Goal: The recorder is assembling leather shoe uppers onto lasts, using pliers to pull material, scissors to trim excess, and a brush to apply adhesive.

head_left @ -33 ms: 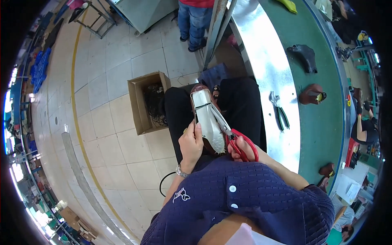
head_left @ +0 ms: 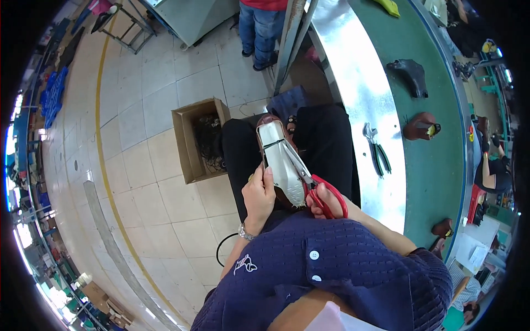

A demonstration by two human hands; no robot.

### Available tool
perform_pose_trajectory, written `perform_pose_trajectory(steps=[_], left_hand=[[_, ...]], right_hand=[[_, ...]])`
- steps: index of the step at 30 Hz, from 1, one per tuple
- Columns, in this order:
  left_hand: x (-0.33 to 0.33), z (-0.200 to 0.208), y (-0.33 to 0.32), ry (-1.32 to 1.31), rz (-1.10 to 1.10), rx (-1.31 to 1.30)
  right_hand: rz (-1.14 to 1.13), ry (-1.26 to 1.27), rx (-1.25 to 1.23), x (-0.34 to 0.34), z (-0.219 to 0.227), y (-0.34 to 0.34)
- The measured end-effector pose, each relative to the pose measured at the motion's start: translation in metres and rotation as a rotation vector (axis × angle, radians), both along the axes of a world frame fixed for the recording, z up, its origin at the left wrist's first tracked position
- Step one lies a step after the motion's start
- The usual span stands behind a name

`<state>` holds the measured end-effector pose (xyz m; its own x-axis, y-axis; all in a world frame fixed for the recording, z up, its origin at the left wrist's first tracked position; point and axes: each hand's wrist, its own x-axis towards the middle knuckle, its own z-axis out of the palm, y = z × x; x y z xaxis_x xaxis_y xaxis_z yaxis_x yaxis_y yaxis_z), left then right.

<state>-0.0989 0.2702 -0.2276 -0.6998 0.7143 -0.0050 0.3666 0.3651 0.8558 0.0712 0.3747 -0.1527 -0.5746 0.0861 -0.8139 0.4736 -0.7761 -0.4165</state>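
Observation:
A brown shoe (head_left: 284, 174) rests sole up on my lap, its toe pointing away from me. Its underside is covered by a whitish insole board, with a dark band crossing the front part. My left hand (head_left: 257, 197) is closed around the shoe's left side, thumb on the edge. My right hand (head_left: 322, 201) grips red-handled scissors (head_left: 341, 207) near the heel. Their blades lie over the right part of the sole, pointing toward the toe. Short frayed bits stick out at the heel edge. The fingers under the shoe are hidden.
An open cardboard box (head_left: 183, 146) with dark tangled scraps stands left of my knees. Pliers (head_left: 377, 151) lie on the shiny metal bench edge (head_left: 353, 71) at right. Farther over, a green conveyor belt (head_left: 433, 182) carries a black boot (head_left: 411, 77) and brown shoes (head_left: 422, 127). A person (head_left: 259, 27) stands ahead.

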Motion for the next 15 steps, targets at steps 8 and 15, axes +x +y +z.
perform_pose_trajectory(steps=[8, 15], left_hand=[[-0.005, 0.001, 0.002, -0.025, -0.061, -0.136], [-0.017, 0.007, 0.008, 0.108, -0.044, -0.038]], right_hand=[[0.183, -0.066, 0.392, -0.015, -0.008, -0.003], [-0.008, -0.176, 0.956, 0.044, -0.009, 0.045]])
